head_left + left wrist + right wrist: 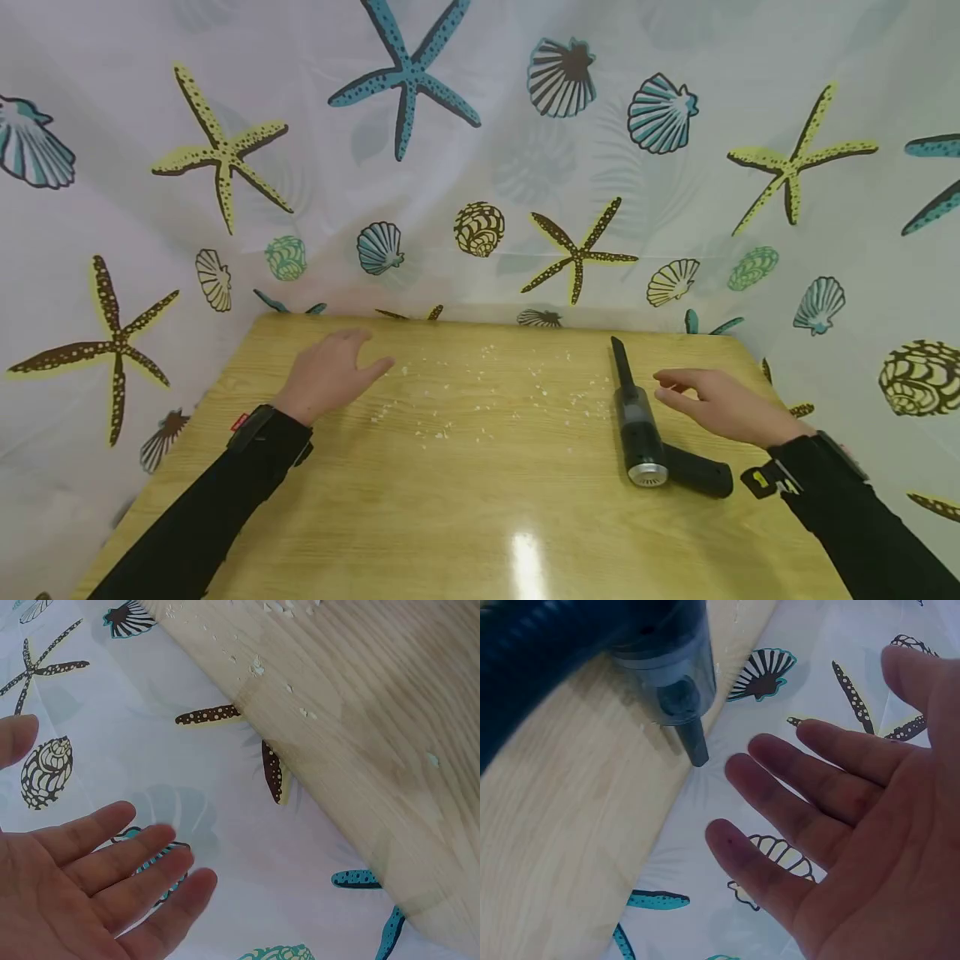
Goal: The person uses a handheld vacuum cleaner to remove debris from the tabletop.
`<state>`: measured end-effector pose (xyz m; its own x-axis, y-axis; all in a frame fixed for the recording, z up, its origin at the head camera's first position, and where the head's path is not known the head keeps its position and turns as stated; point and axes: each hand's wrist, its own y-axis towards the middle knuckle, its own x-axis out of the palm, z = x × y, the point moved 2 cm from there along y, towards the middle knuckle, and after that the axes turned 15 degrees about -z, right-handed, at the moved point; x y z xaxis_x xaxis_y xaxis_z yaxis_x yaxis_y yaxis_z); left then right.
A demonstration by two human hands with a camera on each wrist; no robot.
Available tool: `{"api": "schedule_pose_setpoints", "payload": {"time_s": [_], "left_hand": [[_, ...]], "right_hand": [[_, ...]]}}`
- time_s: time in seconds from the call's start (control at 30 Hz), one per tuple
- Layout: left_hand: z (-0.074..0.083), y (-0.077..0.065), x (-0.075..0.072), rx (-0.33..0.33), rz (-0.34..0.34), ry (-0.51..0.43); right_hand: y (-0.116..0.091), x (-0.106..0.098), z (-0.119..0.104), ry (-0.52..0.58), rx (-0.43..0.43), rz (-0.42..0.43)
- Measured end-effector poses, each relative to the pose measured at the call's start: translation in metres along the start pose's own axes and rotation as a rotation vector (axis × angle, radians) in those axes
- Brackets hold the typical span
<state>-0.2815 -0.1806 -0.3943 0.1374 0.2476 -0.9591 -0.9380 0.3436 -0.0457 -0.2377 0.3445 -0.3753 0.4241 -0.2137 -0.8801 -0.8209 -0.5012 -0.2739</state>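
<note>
A black handheld vacuum cleaner (641, 433) lies on the right part of the wooden table, its narrow nozzle (622, 363) pointing to the far edge and its handle angled right. Beside it, my right hand (720, 406) hovers with relaxed fingers and holds nothing; in the right wrist view the clear dust cup (679, 697) shows near the fingertips. My left hand (326, 375) is over the table's left side, fingers loosely extended and thumb apart, also holding nothing. Small pale scraps (441, 433) are scattered across the middle of the table between the hands.
The wooden table (420, 525) ends at a far edge against a white cloth (465, 158) printed with starfish and shells. That cloth also hangs along both sides. Both wrists carry dark straps over black sleeves (202, 508).
</note>
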Motion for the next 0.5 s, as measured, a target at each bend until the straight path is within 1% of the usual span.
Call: {"api": "schedule_pose_setpoints", "payload": {"time_s": [0.07, 0.13, 0.2, 0.27, 0.37, 0.43, 0.5], "left_hand": [[0.002, -0.003, 0.004, 0.005, 0.022, -0.012], [0.005, -0.006, 0.008, 0.023, 0.038, -0.033], [0.008, -0.009, 0.012, 0.043, 0.045, -0.041], [0.01, -0.011, 0.014, 0.059, 0.045, -0.048], [0.011, -0.013, 0.016, 0.064, 0.047, -0.045], [0.011, -0.014, 0.017, 0.058, 0.049, -0.045], [0.01, -0.016, 0.019, 0.047, 0.04, -0.045]], "right_hand": [[-0.007, 0.006, 0.002, 0.012, 0.009, -0.018], [-0.014, 0.013, 0.005, 0.035, 0.018, -0.043], [-0.021, 0.021, 0.008, 0.076, 0.028, -0.082], [-0.027, 0.029, 0.011, 0.132, 0.013, -0.124], [-0.034, 0.044, 0.015, 0.213, 0.008, -0.207], [-0.035, 0.054, 0.016, 0.205, 0.021, -0.244], [-0.035, 0.064, 0.017, 0.15, 0.059, -0.264]]}}
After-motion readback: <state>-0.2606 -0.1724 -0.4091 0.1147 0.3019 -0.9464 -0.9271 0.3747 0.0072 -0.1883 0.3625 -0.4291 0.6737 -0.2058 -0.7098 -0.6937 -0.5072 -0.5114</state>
